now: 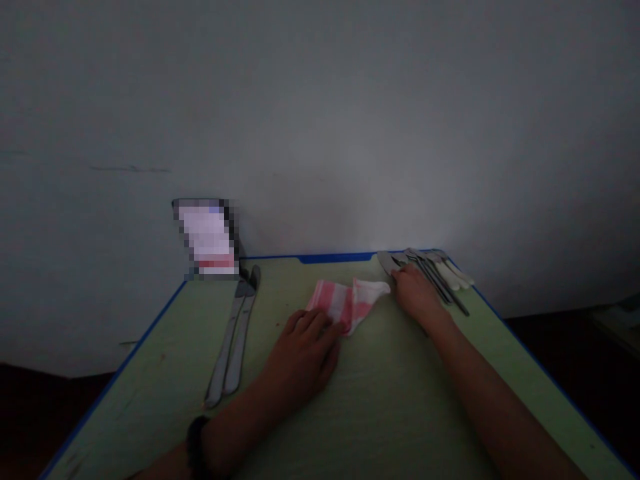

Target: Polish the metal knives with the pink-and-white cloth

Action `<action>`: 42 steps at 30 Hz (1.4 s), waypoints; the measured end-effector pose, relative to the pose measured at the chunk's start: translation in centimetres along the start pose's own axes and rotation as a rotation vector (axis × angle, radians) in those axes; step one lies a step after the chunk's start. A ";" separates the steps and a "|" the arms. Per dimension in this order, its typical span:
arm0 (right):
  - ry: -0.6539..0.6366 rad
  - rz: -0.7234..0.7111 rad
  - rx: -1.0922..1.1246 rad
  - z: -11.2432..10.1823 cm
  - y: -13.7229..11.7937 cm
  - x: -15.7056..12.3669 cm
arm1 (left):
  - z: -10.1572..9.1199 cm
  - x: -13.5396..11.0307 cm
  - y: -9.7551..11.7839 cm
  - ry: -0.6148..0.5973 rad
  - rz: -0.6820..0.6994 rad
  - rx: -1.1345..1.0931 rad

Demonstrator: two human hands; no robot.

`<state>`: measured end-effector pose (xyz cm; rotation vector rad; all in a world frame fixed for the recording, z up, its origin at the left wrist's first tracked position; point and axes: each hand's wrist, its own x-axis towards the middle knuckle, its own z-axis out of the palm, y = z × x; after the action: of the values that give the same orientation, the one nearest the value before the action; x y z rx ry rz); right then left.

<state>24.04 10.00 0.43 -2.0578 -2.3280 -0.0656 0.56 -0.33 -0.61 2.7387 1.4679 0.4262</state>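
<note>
A pink and white checked cloth (350,300) lies crumpled near the far middle of the green table (380,400). My left hand (305,353) rests palm down with its fingers stretched out, the fingertips on the cloth's near edge. My right hand (415,290) reaches to a pile of cutlery (435,270) at the far right corner, with its fingertips on a knife (389,262) at the pile's left side. Whether it grips that knife is hidden. Two table knives (235,337) lie side by side to the left of my left hand.
A blurred-out phone screen (207,237) leans against the grey wall at the table's far left corner. The table has a blue rim (335,257). Dark floor lies on both sides. The room is dim.
</note>
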 end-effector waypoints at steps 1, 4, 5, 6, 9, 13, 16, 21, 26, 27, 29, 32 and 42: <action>0.011 -0.015 -0.010 0.1 -0.1 0.0 | 0.0 0.0 0.0 0.001 0.000 -0.001; 0.023 -0.060 -0.012 0.2 -0.5 -0.1 | 0.0 0.0 0.0 0.005 0.003 -0.002; 0.019 -0.072 -0.007 0.2 -0.6 -0.1 | 0.0 0.0 0.0 0.005 0.003 -0.002; 0.017 -0.082 -0.005 0.2 -0.7 -0.1 | -0.1 0.0 0.0 0.005 0.002 -0.003; 0.022 -0.100 -0.012 0.1 -0.9 -0.1 | 0.0 -0.1 0.1 -0.005 -0.001 -0.004; 0.018 -0.104 -0.017 0.0 -0.9 -0.2 | 0.1 0.0 -0.1 -0.005 0.002 -0.007; 0.014 -0.100 -0.010 0.0 -0.7 -0.1 | 0.1 0.0 -0.1 -0.002 0.003 -0.002; 0.153 -0.130 0.170 -1.6 -1.2 0.1 | -0.3 0.0 0.1 -0.026 -0.004 0.014; 0.255 -0.304 0.415 -3.1 -4.1 -1.2 | -1.7 0.0 -0.5 -0.080 -0.005 0.060; 0.236 -0.360 0.429 -3.0 -4.8 -1.5 | -2.2 -0.1 -0.9 -0.102 -0.028 0.095; 0.174 -0.487 0.431 -2.3 -6.2 -2.1 | -3.6 -0.2 -2.3 -0.186 -0.093 0.208; 0.122 -0.568 0.413 -0.4 -7.6 -2.7 | -5.7 -0.6 -4.8 -0.310 -0.211 0.325; 0.304 -0.428 0.486 2.8 -9.0 -3.2 | -7.6 -0.4 -9.4 -0.510 -0.609 0.311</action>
<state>15.51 5.92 -2.63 -1.2230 -2.2595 0.1510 -9.14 3.71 5.38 2.1337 2.1746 -0.5056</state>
